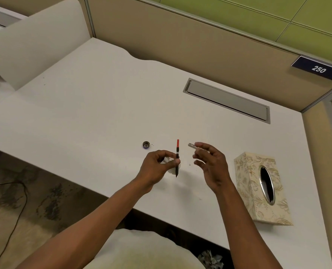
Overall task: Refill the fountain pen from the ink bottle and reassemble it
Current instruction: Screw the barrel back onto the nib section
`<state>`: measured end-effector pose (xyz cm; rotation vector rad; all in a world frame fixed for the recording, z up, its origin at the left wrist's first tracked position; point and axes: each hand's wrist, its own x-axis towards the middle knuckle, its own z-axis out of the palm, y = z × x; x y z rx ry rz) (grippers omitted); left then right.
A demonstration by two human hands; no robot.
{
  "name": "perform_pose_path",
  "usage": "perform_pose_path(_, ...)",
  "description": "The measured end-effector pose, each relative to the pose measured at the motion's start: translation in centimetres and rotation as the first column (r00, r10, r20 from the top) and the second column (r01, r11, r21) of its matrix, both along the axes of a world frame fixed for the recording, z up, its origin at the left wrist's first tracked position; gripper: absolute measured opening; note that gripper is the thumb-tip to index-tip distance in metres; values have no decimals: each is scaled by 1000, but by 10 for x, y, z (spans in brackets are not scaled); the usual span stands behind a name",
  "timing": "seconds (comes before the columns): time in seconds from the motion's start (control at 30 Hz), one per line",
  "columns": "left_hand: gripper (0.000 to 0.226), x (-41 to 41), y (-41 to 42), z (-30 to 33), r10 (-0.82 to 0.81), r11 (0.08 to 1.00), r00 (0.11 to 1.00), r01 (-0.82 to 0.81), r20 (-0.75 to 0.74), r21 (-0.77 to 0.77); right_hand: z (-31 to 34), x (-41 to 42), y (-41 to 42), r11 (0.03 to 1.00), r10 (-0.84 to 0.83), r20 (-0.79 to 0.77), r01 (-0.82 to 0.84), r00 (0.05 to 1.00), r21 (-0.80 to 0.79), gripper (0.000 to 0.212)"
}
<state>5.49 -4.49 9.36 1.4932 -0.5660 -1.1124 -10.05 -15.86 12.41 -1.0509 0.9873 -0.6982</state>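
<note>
nearest, under the forearms, a pale cloth-covered lap and some crumpled paper (210, 259) on the floor by the desk edge. left of the arms lies worn, stained flooring with a dark cable (15, 220) trailing over it. the white desk (83, 117) carries both hands, held apart above it. the left hand (157, 169) pinches the fountain pen's inner section (177, 158) upright between thumb and fingers, red end up, dark tip down, with a bit of white tissue (170, 167) tucked in the same grip. the right hand (209, 166) holds the silvery barrel (193, 146) in its fingertips, the other fingers loosely spread. right of that hand stands a floral tissue box (262, 189). just beyond the left hand sits a small dark bottle cap (146, 144). farther back, a grey cable hatch (227, 100) is set in the desk, then beige partition panels (180, 35), a "250" sign (318, 68), and green wall above.
</note>
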Motion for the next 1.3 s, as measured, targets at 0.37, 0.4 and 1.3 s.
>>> perform_pose_path(0.37,11,-1,2,3,-46,998,991,41,123,40,21,31,-19,993,80,-13,-80,997,-87,22)
perform_pose_path(0.4,11,-1,2,3,-52,998,990,47,129,43,20,32,-20,991,87,-30,-89,996,-104,22)
perform_pose_path(1.3,17,0,1,-3,-182,981,957,162,225,102,17,37,-20,944,182,-204,-229,962,-238,17)
